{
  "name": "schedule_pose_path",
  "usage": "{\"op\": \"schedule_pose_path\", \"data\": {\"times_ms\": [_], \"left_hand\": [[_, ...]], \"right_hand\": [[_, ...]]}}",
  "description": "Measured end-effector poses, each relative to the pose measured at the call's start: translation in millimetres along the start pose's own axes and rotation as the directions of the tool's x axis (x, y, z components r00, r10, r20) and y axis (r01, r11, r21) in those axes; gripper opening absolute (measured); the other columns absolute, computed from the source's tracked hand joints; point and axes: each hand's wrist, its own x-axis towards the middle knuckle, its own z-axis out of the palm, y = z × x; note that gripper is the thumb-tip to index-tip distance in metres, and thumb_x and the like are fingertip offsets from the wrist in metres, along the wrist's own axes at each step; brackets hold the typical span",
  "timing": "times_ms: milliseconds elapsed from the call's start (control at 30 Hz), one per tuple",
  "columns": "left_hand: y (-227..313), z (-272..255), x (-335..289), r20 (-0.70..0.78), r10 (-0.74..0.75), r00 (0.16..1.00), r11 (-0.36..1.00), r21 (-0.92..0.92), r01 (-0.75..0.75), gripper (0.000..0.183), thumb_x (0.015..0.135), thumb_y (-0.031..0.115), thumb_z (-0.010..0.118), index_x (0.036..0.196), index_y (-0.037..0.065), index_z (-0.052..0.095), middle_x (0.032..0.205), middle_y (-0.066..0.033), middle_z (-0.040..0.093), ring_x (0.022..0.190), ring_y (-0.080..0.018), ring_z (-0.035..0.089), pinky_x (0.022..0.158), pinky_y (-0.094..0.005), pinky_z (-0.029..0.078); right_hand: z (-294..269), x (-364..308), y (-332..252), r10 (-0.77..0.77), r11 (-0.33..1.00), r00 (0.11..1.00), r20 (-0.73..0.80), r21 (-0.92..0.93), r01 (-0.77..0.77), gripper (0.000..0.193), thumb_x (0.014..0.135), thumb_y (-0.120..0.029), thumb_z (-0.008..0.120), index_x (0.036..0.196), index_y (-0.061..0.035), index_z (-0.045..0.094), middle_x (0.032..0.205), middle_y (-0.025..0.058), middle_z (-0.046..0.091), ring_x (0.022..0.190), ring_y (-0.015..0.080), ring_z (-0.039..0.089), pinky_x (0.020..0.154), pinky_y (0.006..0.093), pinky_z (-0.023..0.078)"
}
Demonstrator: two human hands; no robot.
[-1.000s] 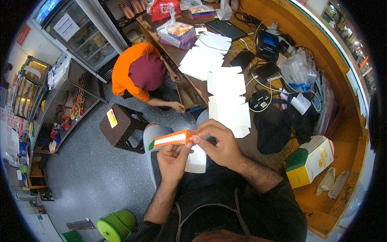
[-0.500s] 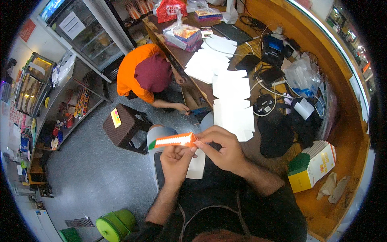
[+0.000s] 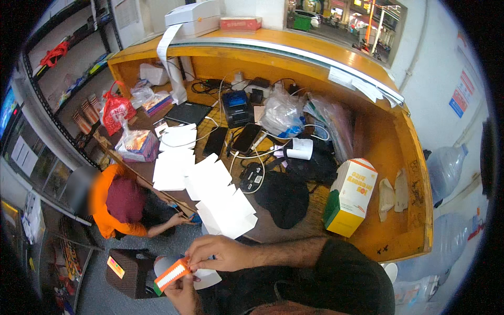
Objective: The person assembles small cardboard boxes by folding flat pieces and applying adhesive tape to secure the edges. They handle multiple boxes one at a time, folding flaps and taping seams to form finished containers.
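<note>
My left hand (image 3: 184, 297) pinches the lower side of a narrow orange, white and green folded card carton (image 3: 172, 275), held tilted above my lap. At its upper end, my right hand (image 3: 219, 253) grips the orange edge with thumb and fingers. Beneath the hands, a white card sheet (image 3: 208, 278) lies on my lap, partly covered. Several flat white card blanks (image 3: 223, 207) overlap along the desk's near side, just beyond my right hand.
A stack of white, green and yellow cartons (image 3: 350, 197) stands on the desk at right, near a black cap-like cloth item (image 3: 281, 197). Phones, cables and a black printer (image 3: 236, 109) crowd the middle. A person in orange (image 3: 123, 202) crouches at left beside a brown stool (image 3: 128, 273).
My view has swung right and up, so the desk fills the middle and the hands sit lower left. Both hands still hold the carton, which tilts more steeply.
</note>
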Motion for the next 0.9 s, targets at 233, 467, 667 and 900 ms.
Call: {"op": "schedule_pose_path", "data": {"times_ms": [233,467,667,900], "left_hand": [[-16,1,-3,-0.134,0.163,0.978,0.970,0.204,-0.134,0.031,0.108,0.015,0.069,0.133,-0.003,0.066,0.114,-0.0109,0.076,0.090,-0.0122,0.070,0.074,-0.0276,0.056],[-26,-3,-7,-0.035,0.230,0.973,0.958,0.183,-0.220,0.040,0.113,0.019,0.061,0.146,-0.002,0.055,0.128,-0.0153,0.070,0.109,-0.0203,0.070,0.093,-0.0340,0.058],[-44,-39,-7,-0.024,0.021,0.999,0.978,0.209,-0.016,0.047,0.106,0.021,0.074,0.143,-0.001,0.056,0.124,-0.0162,0.072,0.105,-0.0238,0.074,0.092,-0.0361,0.062],[7,33,-11,-0.242,0.188,0.952,0.945,-0.218,-0.243,0.033,0.106,0.007,0.068,0.137,-0.002,0.061,0.122,-0.0185,0.073,0.102,-0.0244,0.075,0.090,-0.0363,0.064]], "right_hand": [[15,-4,-8,-0.040,0.998,0.999,-0.035,0.041,0.041,0.017,0.098,-0.017,0.081,0.104,-0.0019,0.075,0.108,0.0118,0.072,0.101,0.0278,0.073,0.084,0.0386,0.057],[20,-10,-4,-0.167,0.986,0.984,-0.068,0.001,0.167,0.019,0.097,-0.015,0.082,0.109,-0.0031,0.072,0.117,0.0127,0.073,0.120,0.0299,0.070,0.102,0.0463,0.054],[21,-6,-15,-0.178,0.978,0.980,-0.091,0.093,0.186,0.018,0.096,-0.016,0.082,0.106,-0.0050,0.072,0.112,0.0110,0.070,0.109,0.0308,0.068,0.092,0.0437,0.054],[19,-6,-23,-0.131,0.980,0.991,-0.032,0.149,0.135,0.017,0.097,-0.010,0.080,0.111,-0.0047,0.072,0.123,0.0139,0.065,0.119,0.0304,0.066,0.101,0.0419,0.053]]}}
